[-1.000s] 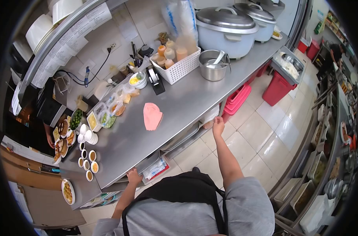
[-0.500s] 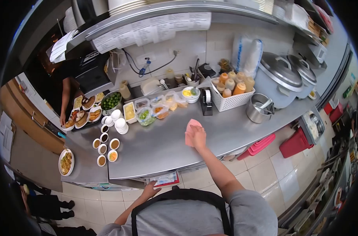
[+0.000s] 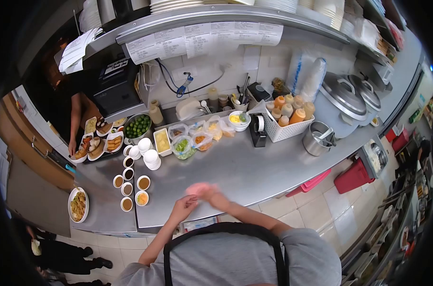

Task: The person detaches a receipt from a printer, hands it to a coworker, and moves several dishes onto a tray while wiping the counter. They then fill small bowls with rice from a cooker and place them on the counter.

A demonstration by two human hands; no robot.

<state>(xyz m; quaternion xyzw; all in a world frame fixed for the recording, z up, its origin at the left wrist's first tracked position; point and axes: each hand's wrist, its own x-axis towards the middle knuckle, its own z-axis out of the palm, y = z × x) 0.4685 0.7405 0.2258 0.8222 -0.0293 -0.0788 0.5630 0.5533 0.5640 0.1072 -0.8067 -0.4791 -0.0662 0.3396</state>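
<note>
A pink cloth point(image 3: 197, 188), smeared by motion, is at the front edge of the steel counter point(image 3: 188, 167). My right hand point(image 3: 217, 198) has hold of it, its fingers blurred. Close beside it, my left hand point(image 3: 183, 208) is raised at the counter edge with its fingers bent together. Whether a bit of the cloth is between those fingers is hidden. Left of my hands stand small sauce cups point(image 3: 143, 182) and a stack of white cups point(image 3: 151, 159).
Bagged vegetables point(image 3: 183, 147), a bowl of green limes point(image 3: 138, 126), a tape dispenser point(image 3: 258, 131), a basket of sauce bottles point(image 3: 285, 129) and a metal pot point(image 3: 315, 139) line the back. A noodle dish point(image 3: 78, 205) is at left. Another person's arm point(image 3: 75, 119) reaches toward plated food.
My right hand has pulled the pink cloth left and toward me. The left hand has risen from the open drawer below the counter to beside the right hand; the drawer now shows less.
</note>
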